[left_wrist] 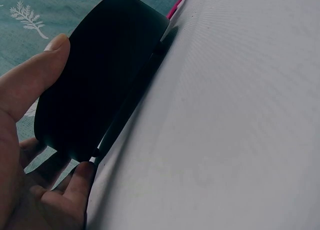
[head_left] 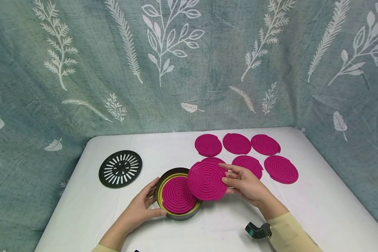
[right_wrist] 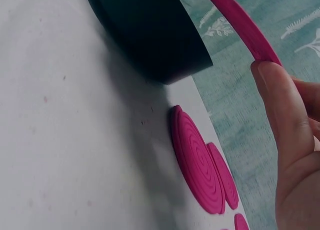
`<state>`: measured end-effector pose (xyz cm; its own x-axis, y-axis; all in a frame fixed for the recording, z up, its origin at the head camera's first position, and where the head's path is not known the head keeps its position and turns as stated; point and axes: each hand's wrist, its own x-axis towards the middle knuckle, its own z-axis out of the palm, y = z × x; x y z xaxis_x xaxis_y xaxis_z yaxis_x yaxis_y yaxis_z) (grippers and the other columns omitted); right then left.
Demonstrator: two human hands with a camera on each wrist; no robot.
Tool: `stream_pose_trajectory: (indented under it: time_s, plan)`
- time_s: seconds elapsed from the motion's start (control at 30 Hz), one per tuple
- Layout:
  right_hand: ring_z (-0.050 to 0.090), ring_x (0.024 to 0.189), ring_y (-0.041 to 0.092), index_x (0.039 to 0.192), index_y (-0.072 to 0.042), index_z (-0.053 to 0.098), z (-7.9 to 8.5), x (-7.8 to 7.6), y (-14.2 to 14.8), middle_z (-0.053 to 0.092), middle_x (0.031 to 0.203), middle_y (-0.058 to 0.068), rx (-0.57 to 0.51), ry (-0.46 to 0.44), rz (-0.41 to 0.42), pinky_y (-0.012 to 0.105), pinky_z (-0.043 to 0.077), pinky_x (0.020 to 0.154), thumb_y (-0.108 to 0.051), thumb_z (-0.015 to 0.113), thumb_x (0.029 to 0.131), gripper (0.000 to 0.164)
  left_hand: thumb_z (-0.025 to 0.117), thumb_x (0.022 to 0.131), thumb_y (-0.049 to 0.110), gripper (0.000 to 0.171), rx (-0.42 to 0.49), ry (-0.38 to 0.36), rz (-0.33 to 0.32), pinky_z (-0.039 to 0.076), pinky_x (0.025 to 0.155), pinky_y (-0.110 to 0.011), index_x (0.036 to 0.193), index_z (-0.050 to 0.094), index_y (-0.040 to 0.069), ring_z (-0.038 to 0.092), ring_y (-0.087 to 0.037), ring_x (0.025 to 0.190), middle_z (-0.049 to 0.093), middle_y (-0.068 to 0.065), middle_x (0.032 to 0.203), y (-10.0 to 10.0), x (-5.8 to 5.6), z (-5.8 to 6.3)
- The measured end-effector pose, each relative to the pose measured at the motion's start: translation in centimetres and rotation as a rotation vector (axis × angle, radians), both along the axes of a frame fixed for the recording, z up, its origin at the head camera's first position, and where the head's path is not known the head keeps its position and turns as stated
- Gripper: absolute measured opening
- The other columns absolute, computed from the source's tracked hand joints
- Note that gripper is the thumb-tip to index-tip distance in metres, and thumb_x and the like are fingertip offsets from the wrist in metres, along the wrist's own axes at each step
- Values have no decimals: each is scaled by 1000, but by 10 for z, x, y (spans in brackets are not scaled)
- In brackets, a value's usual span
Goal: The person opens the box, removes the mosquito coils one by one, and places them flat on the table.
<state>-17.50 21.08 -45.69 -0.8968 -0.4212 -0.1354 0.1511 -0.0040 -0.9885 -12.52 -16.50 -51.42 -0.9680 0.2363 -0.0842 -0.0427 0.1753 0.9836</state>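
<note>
My left hand (head_left: 141,204) grips the side of a round black tin (head_left: 180,217) with a yellow inside, thumb at the front and fingers round the far side. A magenta mosquito coil (head_left: 177,196) lies flat in the tin. In the left wrist view the tin's dark wall (left_wrist: 100,74) sits between thumb and fingers. My right hand (head_left: 247,183) pinches another mosquito coil (head_left: 207,179) by its right edge, raised and overlapping the tin's right rim in the head view. The right wrist view shows that coil (right_wrist: 245,27) edge-on above the thumb, beside the tin (right_wrist: 150,34).
Several more coils (head_left: 236,143) lie flat in two rows at the back right of the white table (head_left: 82,210). A black slotted lid (head_left: 121,169) lies to the left. A green leaf-patterned curtain (head_left: 176,70) hangs behind. A dark strap device (head_left: 258,231) is by the right wrist.
</note>
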Motion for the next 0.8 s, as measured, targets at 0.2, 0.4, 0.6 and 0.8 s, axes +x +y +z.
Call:
stream_pose_trajectory:
  time_s: [0.2, 0.4, 0.6, 0.8]
  plan:
    - [68, 84, 16, 150, -4, 39, -2, 5, 13, 63, 113, 18, 5, -10, -21, 52, 57, 81, -11, 67, 95, 62, 96, 61, 23, 109, 1, -2, 2, 39, 110, -23, 152, 36, 31, 37, -23, 140, 38, -3, 154, 0, 0, -2]
    - [69, 88, 20, 151, -4, 37, -6, 10, 22, 63, 117, 20, -6, -16, -35, 52, 57, 82, -11, 67, 95, 64, 96, 61, 22, 109, 1, 3, 1, 39, 110, -24, 152, 36, 31, 37, -24, 140, 38, -2, 154, 0, 0, -3]
    - [69, 85, 19, 151, -2, 36, -12, 15, 33, 64, 112, 16, -10, -26, -74, 45, 61, 78, -9, 66, 96, 63, 97, 60, 24, 111, -10, -3, 2, 39, 109, -23, 152, 36, 30, 37, -23, 141, 37, -1, 154, 1, 0, -1]
    - [68, 81, 14, 152, 0, 32, -18, 20, 44, 64, 108, 12, -59, -32, -81, 40, 62, 75, -6, 64, 96, 65, 97, 60, 26, 113, -29, 5, 1, 39, 109, -23, 154, 34, 26, 36, -24, 141, 36, -1, 155, 0, -1, -1]
